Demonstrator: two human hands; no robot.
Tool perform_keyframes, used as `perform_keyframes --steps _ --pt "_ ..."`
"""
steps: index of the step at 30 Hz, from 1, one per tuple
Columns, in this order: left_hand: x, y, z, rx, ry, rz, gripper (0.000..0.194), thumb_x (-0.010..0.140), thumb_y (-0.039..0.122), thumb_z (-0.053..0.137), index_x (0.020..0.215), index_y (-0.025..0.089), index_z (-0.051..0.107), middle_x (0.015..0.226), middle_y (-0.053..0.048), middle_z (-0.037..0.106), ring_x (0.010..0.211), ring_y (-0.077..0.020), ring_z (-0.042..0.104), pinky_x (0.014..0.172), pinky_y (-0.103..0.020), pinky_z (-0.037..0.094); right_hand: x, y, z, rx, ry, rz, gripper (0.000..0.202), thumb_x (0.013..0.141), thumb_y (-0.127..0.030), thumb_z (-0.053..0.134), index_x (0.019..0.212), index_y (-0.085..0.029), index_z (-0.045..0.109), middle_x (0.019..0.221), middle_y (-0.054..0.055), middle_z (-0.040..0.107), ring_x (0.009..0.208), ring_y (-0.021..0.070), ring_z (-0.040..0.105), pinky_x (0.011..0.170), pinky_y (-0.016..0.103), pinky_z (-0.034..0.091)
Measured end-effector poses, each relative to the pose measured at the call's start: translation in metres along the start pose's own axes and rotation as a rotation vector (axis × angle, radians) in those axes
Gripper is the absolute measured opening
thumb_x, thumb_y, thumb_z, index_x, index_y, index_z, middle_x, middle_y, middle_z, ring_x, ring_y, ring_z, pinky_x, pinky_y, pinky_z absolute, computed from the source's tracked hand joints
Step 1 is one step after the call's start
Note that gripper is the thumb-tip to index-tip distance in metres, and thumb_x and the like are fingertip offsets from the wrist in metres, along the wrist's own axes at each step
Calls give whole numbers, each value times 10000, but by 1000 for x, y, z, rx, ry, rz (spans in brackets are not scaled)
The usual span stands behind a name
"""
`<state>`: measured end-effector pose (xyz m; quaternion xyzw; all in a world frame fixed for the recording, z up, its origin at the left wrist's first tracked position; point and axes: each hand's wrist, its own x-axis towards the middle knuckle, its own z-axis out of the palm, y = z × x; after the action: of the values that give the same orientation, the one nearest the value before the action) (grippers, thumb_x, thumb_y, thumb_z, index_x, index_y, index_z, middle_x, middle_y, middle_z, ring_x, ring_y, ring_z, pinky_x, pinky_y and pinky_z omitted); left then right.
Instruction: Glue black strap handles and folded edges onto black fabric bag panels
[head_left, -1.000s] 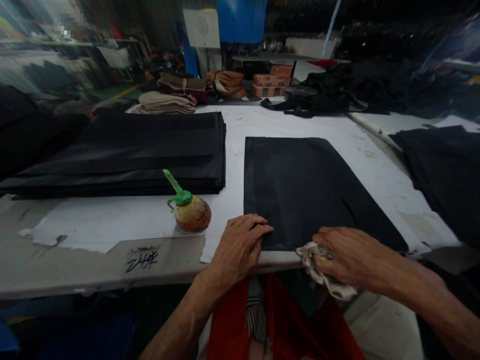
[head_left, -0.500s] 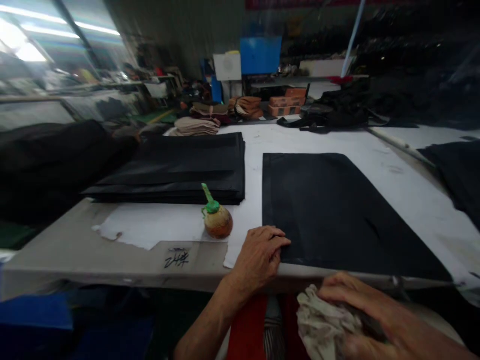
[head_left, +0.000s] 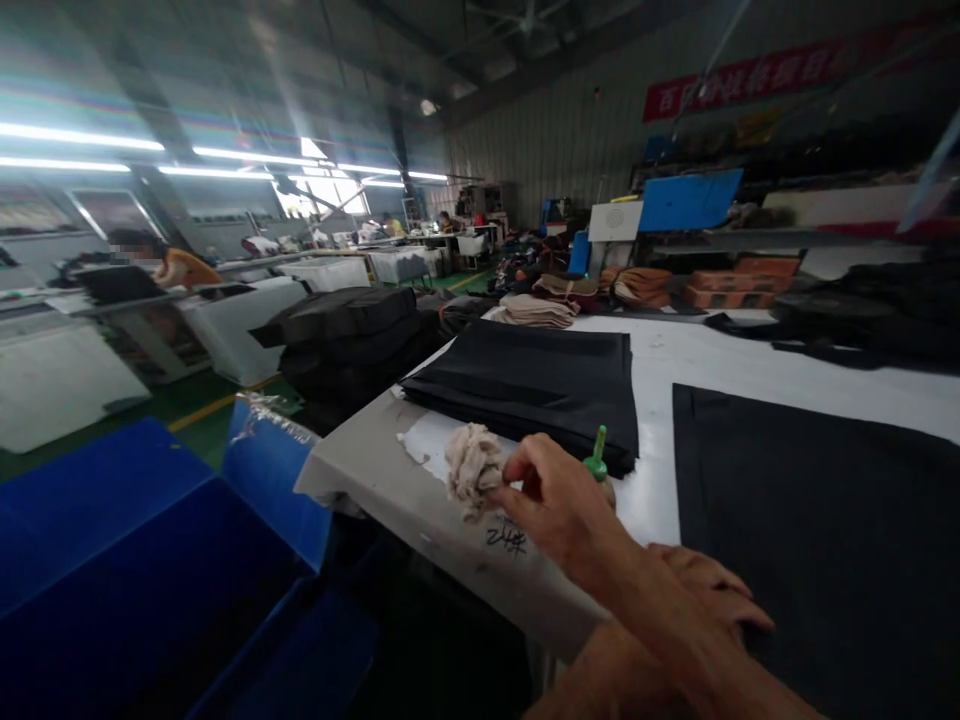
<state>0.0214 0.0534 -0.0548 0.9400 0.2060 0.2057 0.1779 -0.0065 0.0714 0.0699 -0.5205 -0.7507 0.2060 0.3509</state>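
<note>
My right hand point(head_left: 555, 500) pinches a crumpled pale cloth point(head_left: 474, 470) over the table's front edge; its arm crosses above my left hand. My left hand point(head_left: 709, 585), partly hidden behind that forearm, lies at the near left corner of a flat black sheet point(head_left: 810, 520), with its fingers stretched out. Behind my right hand is a round bottle with a green nozzle point(head_left: 598, 455), its body mostly covered. A stack of black sheets point(head_left: 540, 365) lies beyond the bottle, on white paper.
Blue bins point(head_left: 150, 560) stand on the floor at the left. A dark pile point(head_left: 345, 335) is beside the table point(head_left: 375, 480). Folded brown cloths point(head_left: 637, 285) and orange boxes point(head_left: 739, 285) sit at the back. A person in orange point(head_left: 187, 268) is far left.
The view has swung left and up. My right hand has carried the cloth leftward across my left arm, from below the table edge to over it. My left hand remains by the sheet's corner.
</note>
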Motion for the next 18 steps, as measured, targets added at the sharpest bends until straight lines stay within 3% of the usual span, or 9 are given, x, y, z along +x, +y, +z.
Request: perform_keyframes --steps 3,7,11,15,18 --pt "2 -7 10 -68 -43 3 200 858 311 510 1033 367 588 1187 66 603 1155 -172 488 913 -343 383 38 4 32 -98 -101 -40 101 748 -237 605 777 -193 519 861 20 553 729 146 546 656 268 411" --pt "4 -16 22 -102 -53 35 212 905 338 429 1060 318 573 1221 71 577 1162 -154 458 917 -343 338 55 22 55 -140 -137 -6 148 809 -340 558 783 -195 542 844 26 565 750 161 556 670 283 404" --pt "1 -12 23 -101 3 44 214 893 265 462 1060 298 592 1176 51 588 1117 -139 471 929 -321 332 58 31 61 -244 -130 32 42 818 -205 507 839 -185 537 877 58 594 830 201 566 704 311 408" --pt "0 -6 18 -148 79 -11 218 875 212 483 1027 284 621 1141 36 595 1081 -130 490 927 -307 341 67 24 59 -332 -142 -11 246 815 -169 481 1060 -170 512 980 99 616 822 229 597 670 333 441" --pt "2 -6 11 -201 85 -23 233 834 174 524 1009 280 636 1104 28 612 1059 -145 506 909 -317 360 75 19 58 -378 -136 -78 450 839 -225 484 1276 -185 381 1017 100 621 799 232 612 658 347 466"
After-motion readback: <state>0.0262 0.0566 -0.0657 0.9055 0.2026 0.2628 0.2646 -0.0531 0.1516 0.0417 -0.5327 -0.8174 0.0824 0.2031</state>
